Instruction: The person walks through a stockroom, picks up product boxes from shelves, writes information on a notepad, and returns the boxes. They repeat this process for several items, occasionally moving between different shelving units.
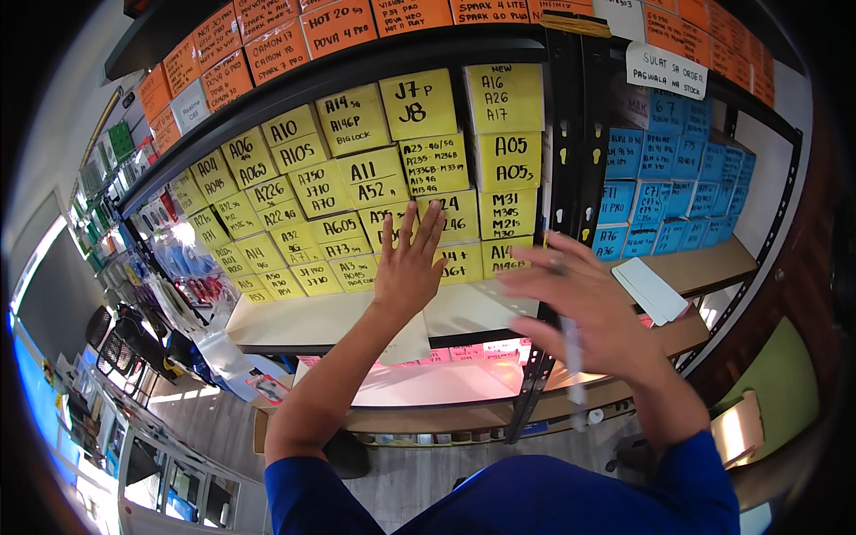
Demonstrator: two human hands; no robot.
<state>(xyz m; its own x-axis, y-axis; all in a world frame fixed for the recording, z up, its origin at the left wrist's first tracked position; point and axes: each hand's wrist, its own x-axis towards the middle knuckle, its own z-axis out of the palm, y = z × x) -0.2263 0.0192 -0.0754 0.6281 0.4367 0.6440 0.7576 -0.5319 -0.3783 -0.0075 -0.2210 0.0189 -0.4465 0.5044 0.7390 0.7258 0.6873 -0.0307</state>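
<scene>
My left hand lies with its fingers stretched out against the fronts of yellow-labelled boxes, stacked in rows on a shelf. Nothing is held in it. To the right, my right hand hovers before the black shelf post, smeared by motion. A slim, whitish, see-through pen hangs down from this hand, apparently held between its fingers, while the other fingers are spread. The hand partly hides the lower right yellow boxes.
Orange-labelled boxes fill the shelf above; blue-labelled boxes stand right of the perforated black post. White cards lie on the right shelf board. Pink-labelled boxes sit below. A green chair stands at lower right.
</scene>
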